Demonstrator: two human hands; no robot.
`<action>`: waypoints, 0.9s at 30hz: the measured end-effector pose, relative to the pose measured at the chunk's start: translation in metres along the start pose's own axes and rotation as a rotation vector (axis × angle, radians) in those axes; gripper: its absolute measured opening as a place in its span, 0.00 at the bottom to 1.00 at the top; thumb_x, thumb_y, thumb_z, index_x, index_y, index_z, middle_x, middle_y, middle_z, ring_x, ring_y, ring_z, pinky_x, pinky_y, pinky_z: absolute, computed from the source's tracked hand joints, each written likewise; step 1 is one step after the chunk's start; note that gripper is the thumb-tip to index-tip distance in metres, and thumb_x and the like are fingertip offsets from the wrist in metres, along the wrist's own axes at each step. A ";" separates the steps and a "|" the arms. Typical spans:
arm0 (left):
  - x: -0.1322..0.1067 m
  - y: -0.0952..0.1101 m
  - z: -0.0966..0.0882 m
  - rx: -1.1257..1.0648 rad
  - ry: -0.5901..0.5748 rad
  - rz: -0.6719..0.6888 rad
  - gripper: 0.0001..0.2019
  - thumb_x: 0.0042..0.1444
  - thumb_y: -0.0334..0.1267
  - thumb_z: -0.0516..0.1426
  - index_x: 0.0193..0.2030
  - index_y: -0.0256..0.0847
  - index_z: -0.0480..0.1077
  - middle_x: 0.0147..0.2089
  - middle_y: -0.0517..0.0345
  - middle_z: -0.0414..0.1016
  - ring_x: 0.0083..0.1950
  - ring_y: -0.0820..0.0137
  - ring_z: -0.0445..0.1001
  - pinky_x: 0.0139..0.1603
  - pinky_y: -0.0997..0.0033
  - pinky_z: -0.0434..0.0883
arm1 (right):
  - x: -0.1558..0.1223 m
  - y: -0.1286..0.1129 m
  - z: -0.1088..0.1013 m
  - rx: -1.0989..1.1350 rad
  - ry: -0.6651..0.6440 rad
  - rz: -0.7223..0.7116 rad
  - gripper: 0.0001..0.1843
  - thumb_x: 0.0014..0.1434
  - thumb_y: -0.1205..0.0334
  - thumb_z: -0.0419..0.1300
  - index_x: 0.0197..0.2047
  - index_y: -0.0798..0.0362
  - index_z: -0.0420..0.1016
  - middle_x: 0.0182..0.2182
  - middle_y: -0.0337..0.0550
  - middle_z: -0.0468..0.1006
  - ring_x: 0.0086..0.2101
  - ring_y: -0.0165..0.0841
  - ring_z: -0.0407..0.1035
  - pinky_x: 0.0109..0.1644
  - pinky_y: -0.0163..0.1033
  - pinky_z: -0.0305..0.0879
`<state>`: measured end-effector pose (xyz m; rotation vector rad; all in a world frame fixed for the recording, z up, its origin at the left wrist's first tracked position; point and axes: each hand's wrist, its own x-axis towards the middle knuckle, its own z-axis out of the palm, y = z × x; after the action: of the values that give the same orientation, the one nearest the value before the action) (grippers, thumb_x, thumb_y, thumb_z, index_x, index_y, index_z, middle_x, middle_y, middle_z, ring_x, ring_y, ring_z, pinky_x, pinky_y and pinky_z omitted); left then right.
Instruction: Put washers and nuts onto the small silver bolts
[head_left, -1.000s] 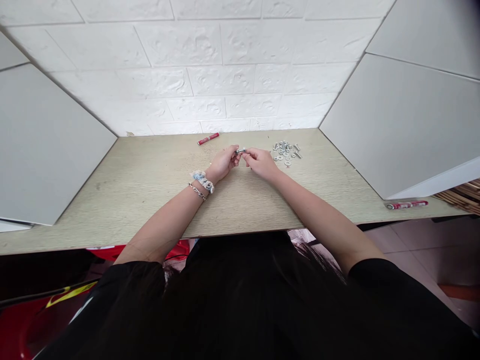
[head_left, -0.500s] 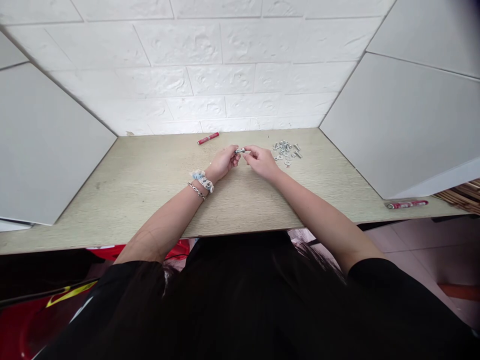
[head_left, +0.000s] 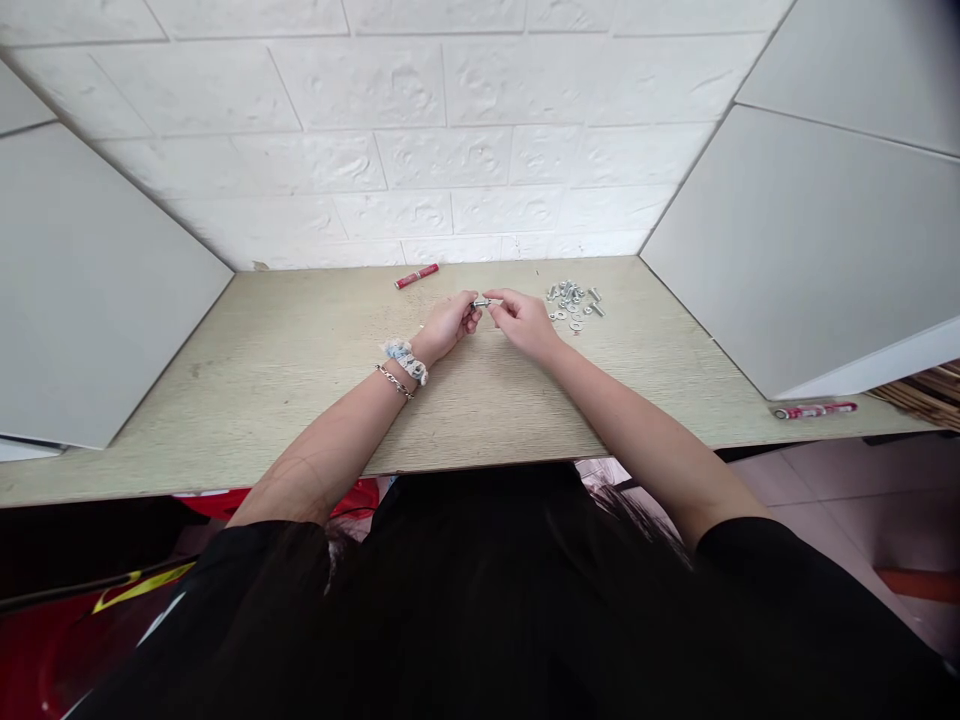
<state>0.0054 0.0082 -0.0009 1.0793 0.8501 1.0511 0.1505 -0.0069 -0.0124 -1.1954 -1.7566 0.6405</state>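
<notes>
A slim metal bolt is gripped by the left hand and right hand over the wood-grained bench, near ring-shaped washers.

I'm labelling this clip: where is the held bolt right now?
In the head view, the bolt is near the middle, between the left hand and right hand, left of the loose hardware.

Indoor nook, room type unclear: wood-grained worktop, white brick-patterned far wall, pale panels left and right, tiled floor.
</notes>
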 end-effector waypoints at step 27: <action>0.000 0.002 0.001 -0.028 -0.008 -0.008 0.18 0.59 0.33 0.48 0.17 0.39 0.54 0.18 0.62 0.61 0.18 0.81 0.59 0.22 0.79 0.58 | -0.004 -0.004 -0.003 -0.068 -0.032 -0.093 0.15 0.56 0.56 0.53 0.37 0.55 0.78 0.20 0.36 0.67 0.22 0.26 0.56 0.29 0.33 0.53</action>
<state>0.0057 0.0086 0.0016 1.0549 0.8299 1.0485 0.1513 -0.0125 -0.0090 -1.1470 -1.8624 0.5519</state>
